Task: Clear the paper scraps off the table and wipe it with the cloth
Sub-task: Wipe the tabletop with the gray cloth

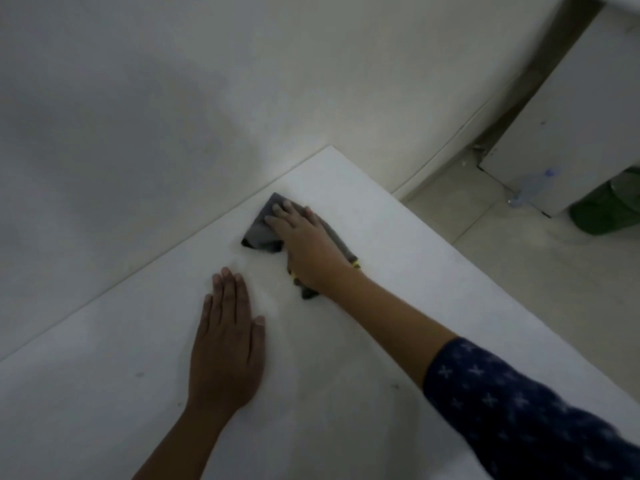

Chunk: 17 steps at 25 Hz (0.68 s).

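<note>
White table (398, 244) seen from above, its far corner pointed toward 12 o'clock. Grey cloth (259, 233) is laid on the table top near that corner, slightly above frame centre. It is bunched, and a yellow trim (356, 264) is shown at its near end.

Right hand (308, 247) is laid flat on the cloth, palm down. Its fingers (277, 221) are kept straight and pointed toward 11 o'clock. The cloth is pressed to the table under them, with nothing curled round it. Cloth is left uncovered at 9 o'clock of the hand, and a tail is seen at 6 o'clock, under the wrist. The right forearm is stretched in from 4 o'clock and ends in a dark blue sleeve (512, 403) patterned with pale crosses.

Left hand (227, 344) is rested flat on the bare table at 7 o'clock of the cloth, apart from it. The palm is down, the fingers straight and together and pointed to 12 o'clock, and nothing is held. Its forearm is brought in from 7 o'clock.

Two small dark specks are noted on the table: one (140, 374) at 9 o'clock of the left hand, one (394, 386) at 3 o'clock of it.

A pale wall (138, 98) is seen behind the table from 9 to 12 o'clock. A tiled floor (519, 271) is seen at 3 o'clock. At 2 o'clock a white panel (571, 109) is stood on the floor, with a clear plastic bottle (528, 188) and a blurred green object (606, 209) at its base.
</note>
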### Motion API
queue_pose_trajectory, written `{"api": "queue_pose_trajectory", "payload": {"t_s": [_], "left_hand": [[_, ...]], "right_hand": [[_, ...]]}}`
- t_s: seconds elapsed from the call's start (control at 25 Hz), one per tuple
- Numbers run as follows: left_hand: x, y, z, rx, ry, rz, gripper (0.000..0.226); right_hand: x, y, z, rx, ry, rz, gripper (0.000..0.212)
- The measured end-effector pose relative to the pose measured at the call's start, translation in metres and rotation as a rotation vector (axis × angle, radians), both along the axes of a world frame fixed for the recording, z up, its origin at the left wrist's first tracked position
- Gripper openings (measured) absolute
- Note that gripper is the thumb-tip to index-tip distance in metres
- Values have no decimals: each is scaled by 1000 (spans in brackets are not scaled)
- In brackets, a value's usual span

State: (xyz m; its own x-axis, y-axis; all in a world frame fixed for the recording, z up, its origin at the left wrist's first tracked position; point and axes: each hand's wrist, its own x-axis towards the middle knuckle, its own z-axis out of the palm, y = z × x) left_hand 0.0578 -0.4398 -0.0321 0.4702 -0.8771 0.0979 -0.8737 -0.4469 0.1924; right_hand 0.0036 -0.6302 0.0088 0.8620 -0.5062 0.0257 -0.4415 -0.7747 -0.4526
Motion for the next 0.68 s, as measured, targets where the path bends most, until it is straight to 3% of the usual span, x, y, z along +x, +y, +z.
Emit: {"api": "queue_pose_trajectory", "payload": {"t_s": [0.28,0.68], "left_hand": [[1,-1,0,5,5,-8,65],[-14,6,6,23,84,55,68]], "right_hand": [[-2,-47,-22,29,-36,-469,60],[-211,5,-18,-53,-95,-848,53]]}}
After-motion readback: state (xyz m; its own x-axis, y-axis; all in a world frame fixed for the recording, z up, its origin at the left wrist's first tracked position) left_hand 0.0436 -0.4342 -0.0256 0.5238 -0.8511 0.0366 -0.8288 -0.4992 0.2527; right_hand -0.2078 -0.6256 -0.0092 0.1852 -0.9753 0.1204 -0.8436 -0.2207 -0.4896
